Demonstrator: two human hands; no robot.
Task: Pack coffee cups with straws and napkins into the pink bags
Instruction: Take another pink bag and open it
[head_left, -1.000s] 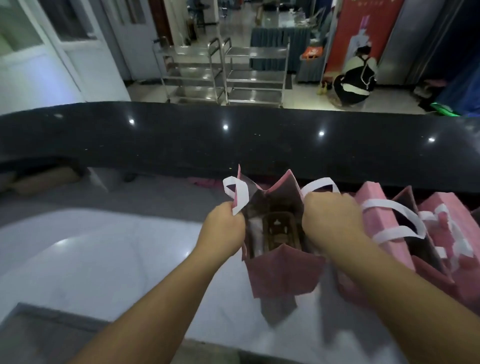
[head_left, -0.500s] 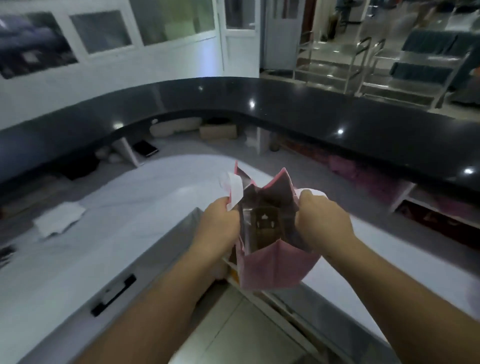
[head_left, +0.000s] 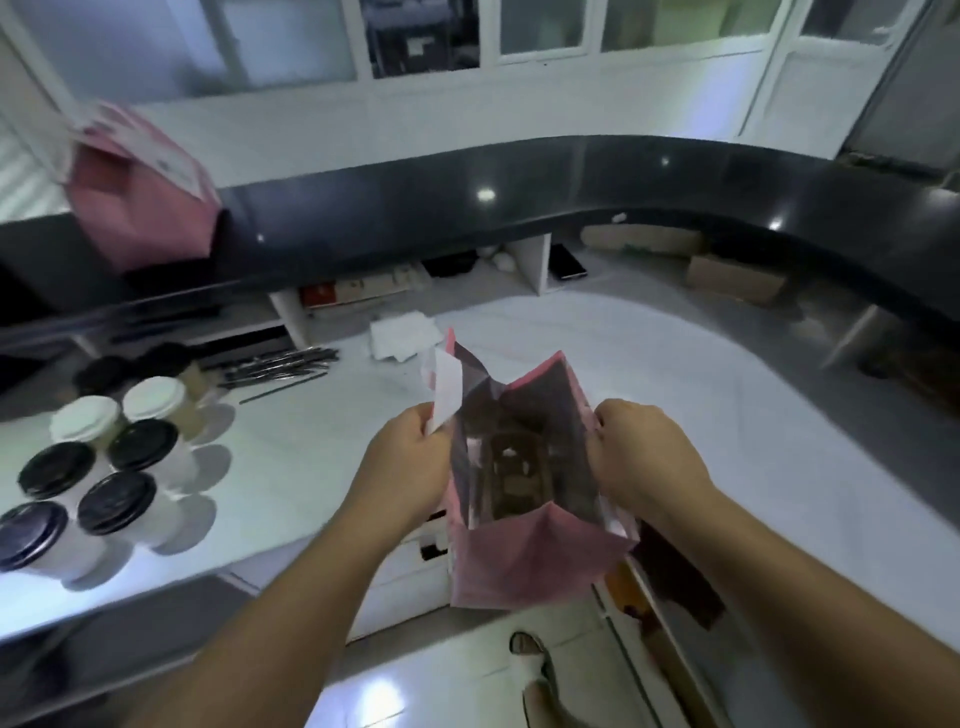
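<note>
An open pink paper bag with white ribbon handles (head_left: 524, 551) hangs in the air at centre, near the front edge of the white worktop (head_left: 597, 384), its mouth spread wide. The left hand (head_left: 410, 462) has its grip clenched on the bag's left rim and white handle; the right hand (head_left: 641, 457) pinches the right rim. A brown cardboard cup carrier (head_left: 514, 478) sits inside. On the worktop's left stand lidded paper coffee cups (head_left: 111, 467); beyond them lie dark straws (head_left: 280, 366) and white napkins (head_left: 402, 338). A second pink bag (head_left: 137, 197) rests on the far-left black counter.
</note>
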